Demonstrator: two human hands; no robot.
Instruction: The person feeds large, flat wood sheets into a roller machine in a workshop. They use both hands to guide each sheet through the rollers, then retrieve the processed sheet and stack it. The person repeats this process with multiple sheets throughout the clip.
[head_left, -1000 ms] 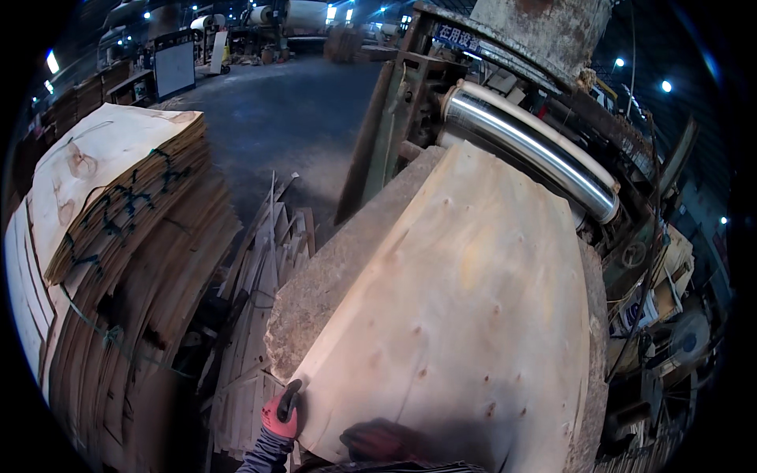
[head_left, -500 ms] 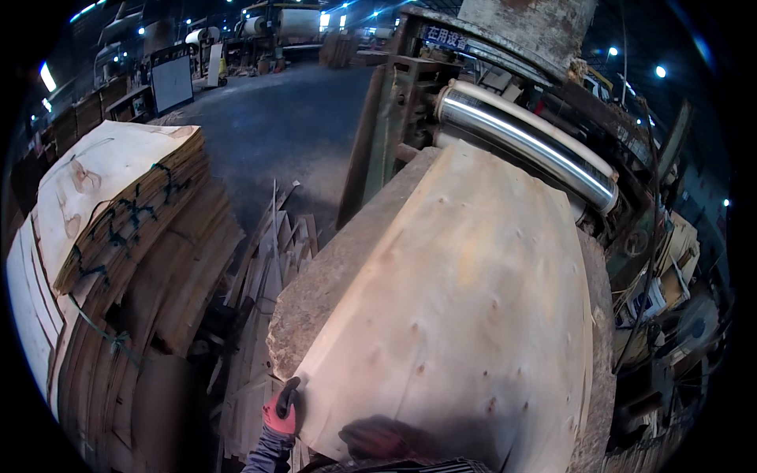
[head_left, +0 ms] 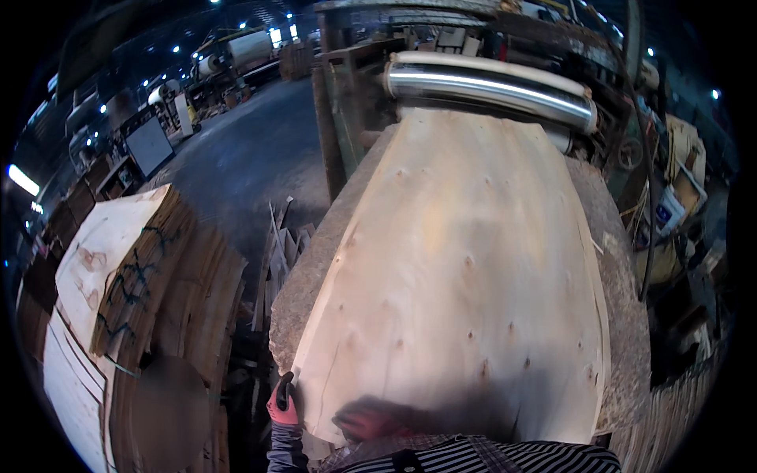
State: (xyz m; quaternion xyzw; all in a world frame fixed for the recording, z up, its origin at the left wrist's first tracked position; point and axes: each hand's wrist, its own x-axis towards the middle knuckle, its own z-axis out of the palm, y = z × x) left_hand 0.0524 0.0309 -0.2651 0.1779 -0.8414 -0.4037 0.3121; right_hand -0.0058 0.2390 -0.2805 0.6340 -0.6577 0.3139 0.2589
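A large pale wood veneer sheet (head_left: 441, 260) with small knots lies on a rough-topped, stone-like slab (head_left: 311, 276). Its far end reaches the shiny metal roller (head_left: 489, 91) of a machine. At the near left corner my left hand (head_left: 284, 400), in a pink and black glove, is closed on the sheet's edge, dark thumb uppermost. My right hand (head_left: 371, 419), also in a reddish glove, rests on the sheet close to my body; it is dim and blurred, so its fingers are hard to make out.
On the left stands a tall stack of veneer (head_left: 110, 260) with dark green string along its side. Thin wood offcuts (head_left: 280, 244) lie between stack and slab. A green machine frame (head_left: 343, 118) flanks the rollers. Cluttered material (head_left: 674, 213) stands at the right.
My view has turned, so the slab, sheet and rollers appear more upright and the stack lower. My left hand keeps its grip on the sheet's edge; my right hand stays on the sheet.
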